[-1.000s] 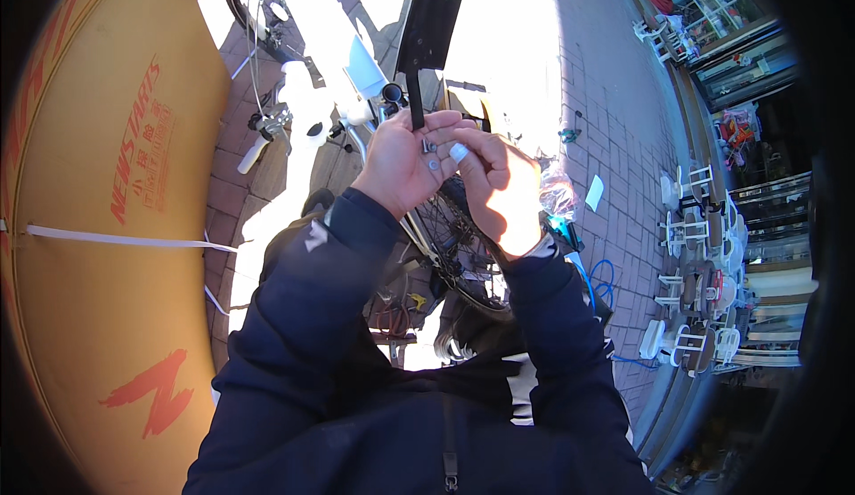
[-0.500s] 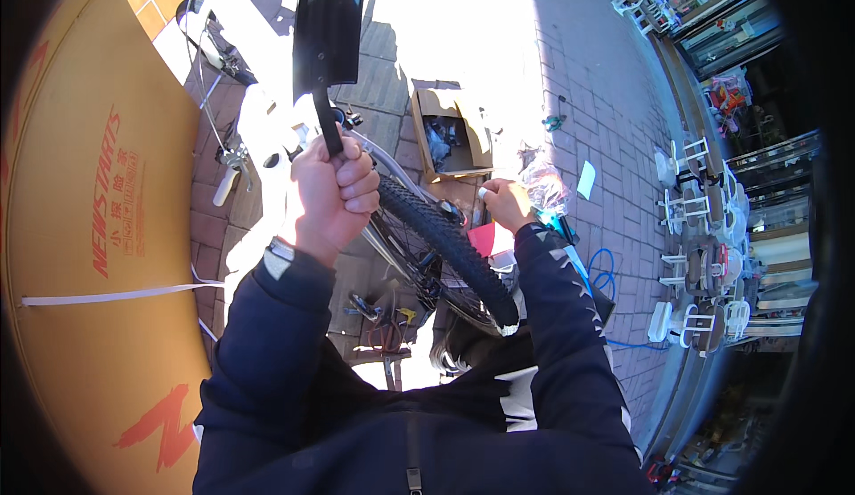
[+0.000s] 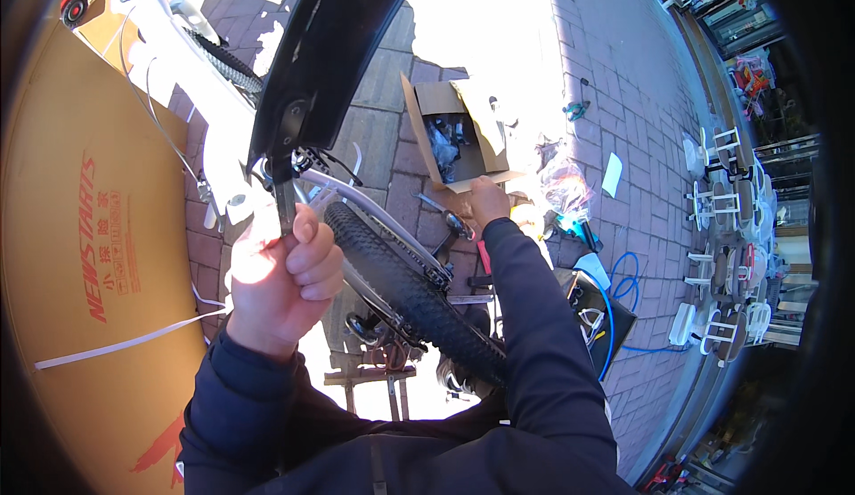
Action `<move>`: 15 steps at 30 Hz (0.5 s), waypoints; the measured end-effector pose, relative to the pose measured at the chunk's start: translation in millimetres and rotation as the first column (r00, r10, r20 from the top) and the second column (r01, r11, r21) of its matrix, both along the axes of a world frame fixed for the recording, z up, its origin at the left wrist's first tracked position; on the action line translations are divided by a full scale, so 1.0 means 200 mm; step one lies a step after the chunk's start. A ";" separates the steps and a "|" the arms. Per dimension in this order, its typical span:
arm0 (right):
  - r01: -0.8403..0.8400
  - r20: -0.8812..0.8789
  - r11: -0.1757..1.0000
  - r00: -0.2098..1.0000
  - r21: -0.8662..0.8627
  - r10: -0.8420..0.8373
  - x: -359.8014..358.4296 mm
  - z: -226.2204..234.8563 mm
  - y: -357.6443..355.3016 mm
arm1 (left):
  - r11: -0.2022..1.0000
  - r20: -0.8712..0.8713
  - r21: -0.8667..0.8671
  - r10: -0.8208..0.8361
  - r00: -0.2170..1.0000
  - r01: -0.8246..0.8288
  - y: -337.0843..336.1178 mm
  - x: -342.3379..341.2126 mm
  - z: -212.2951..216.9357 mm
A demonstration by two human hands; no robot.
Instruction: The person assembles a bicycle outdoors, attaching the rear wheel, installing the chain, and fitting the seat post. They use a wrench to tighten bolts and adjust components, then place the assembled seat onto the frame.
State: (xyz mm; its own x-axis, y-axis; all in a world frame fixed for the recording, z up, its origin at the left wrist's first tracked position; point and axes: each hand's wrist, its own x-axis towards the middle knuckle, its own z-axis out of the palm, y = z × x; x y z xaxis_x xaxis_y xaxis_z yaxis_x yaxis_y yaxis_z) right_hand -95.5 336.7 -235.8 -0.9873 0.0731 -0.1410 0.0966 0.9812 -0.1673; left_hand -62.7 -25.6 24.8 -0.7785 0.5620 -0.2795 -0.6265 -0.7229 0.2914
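My left hand (image 3: 289, 272) is closed round the narrow strip at the end of a black bicycle mudguard (image 3: 329, 59), which rises from my fist toward the top of the view. Below and to the right of that fist runs the knobbly tyre (image 3: 392, 272) of a bicycle, whose white frame (image 3: 200, 94) stretches to the far left. My right hand (image 3: 490, 203) is at the near edge of an open cardboard box (image 3: 411, 119). Its fingers point away from me and are mostly hidden, so a grip on anything cannot be made out. Plastic-wrapped parts (image 3: 445, 148) lie in the box.
A large brown carton (image 3: 62, 255) stands close on my left. Clear plastic wrapping (image 3: 563, 185), a blue hose (image 3: 628, 272) and a dark case (image 3: 623, 317) lie on the brick paving to the right. White child seats (image 3: 712, 268) line the far right side.
My left hand has come nearer and to the left, and the mudguard now leans to the right and looks larger. My right hand has moved closer to the box.
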 end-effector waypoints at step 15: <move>-0.035 0.124 0.980 0.990 -0.197 0.060 -0.28 -0.23 0.06 | 0.960 0.122 -0.257 0.149 0.981 -0.114 -0.02 0.04 0.10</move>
